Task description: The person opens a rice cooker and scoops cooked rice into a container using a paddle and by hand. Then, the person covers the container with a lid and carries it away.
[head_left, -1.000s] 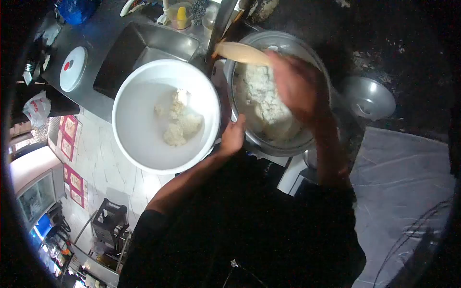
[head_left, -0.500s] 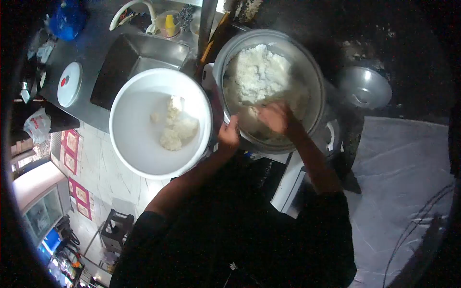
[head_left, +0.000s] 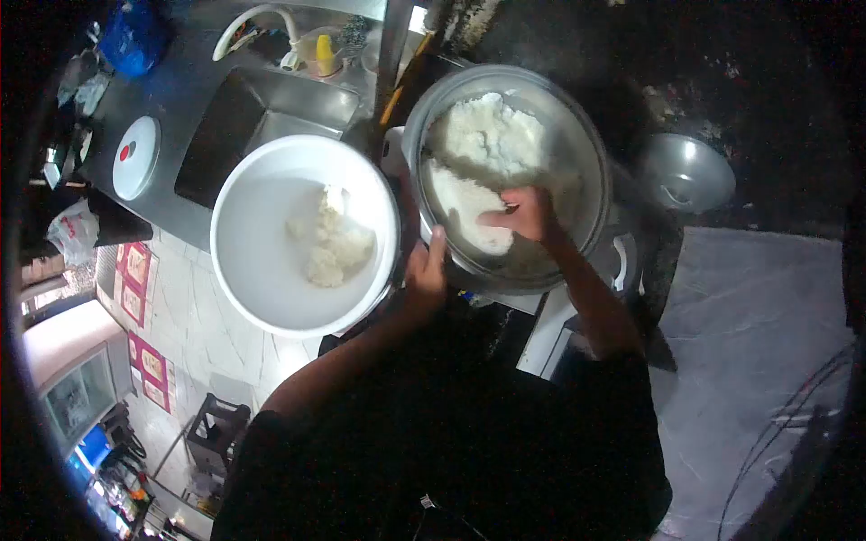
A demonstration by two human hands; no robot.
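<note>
A large metal pot point(head_left: 600, 212) holds white rice point(head_left: 492, 135), heaped on its far side. My right hand point(head_left: 528, 214) is inside the pot, fingers closed at the end of a flat paddle point(head_left: 469, 212) that looks loaded with white rice; the rice hides most of the paddle. At the pot's near left edge, my left hand point(head_left: 427, 270) grips the rim, one finger pointing up along it. Just left of this hand is a round white tub point(head_left: 262, 311) with several clumps of rice point(head_left: 338, 252) inside.
Behind the tub is a metal sink point(head_left: 302, 104) with a white faucet point(head_left: 257, 13). A white lid point(head_left: 137, 158) rests on the counter at left. To the pot's right are a metal bowl point(head_left: 687, 173) and a grey sheet point(head_left: 753, 334). A dark crate point(head_left: 216, 433) stands on the floor.
My right hand first swept down toward the pot's near side with the paddle, then turned it, and rice now shows on it. My left hand has stayed at the rim. The view has shifted slightly.
</note>
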